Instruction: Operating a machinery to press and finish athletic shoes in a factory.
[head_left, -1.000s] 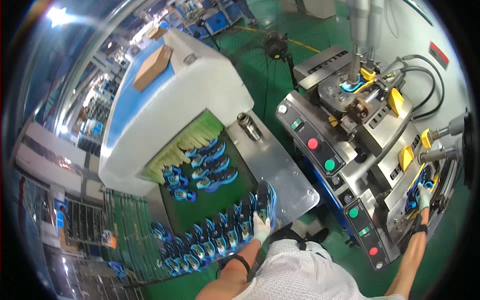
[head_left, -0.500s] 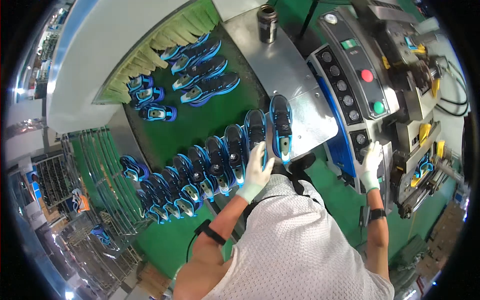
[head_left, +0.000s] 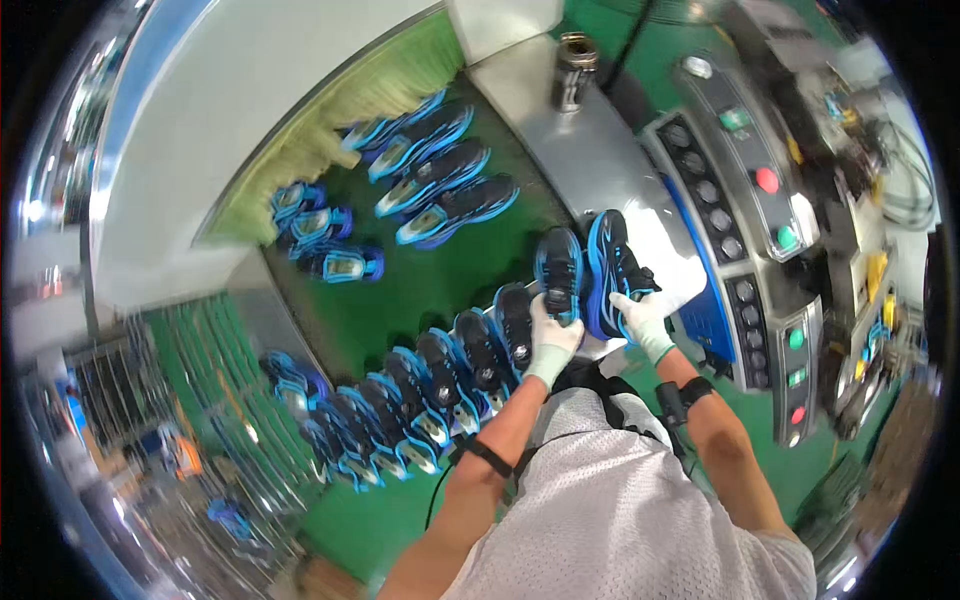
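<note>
My left hand (head_left: 553, 338), in a white glove, is closed around the heel end of a black sneaker with bright blue trim (head_left: 560, 268). Just to its right, my gloved right hand (head_left: 645, 316) grips the heel of another sneaker of the same kind, the right-hand sneaker (head_left: 606, 262), which is turned partly on its side over the metal plate. From there a slanting row of matching sneakers (head_left: 440, 368) runs down to the left, toes pointing away from me.
More sneakers lie on the green belt (head_left: 400, 300) below a fringed curtain (head_left: 330, 120). A dark can (head_left: 574, 75) stands on the metal table (head_left: 530, 90). At right is a machine with a gauge and button panel (head_left: 750, 200). Wire racks (head_left: 200, 370) stand at left.
My right hand has come left from the machine panel and taken hold of the rightmost sneaker, which has tipped onto its side. My left hand stays at the neighbouring sneaker. The view has shifted.
</note>
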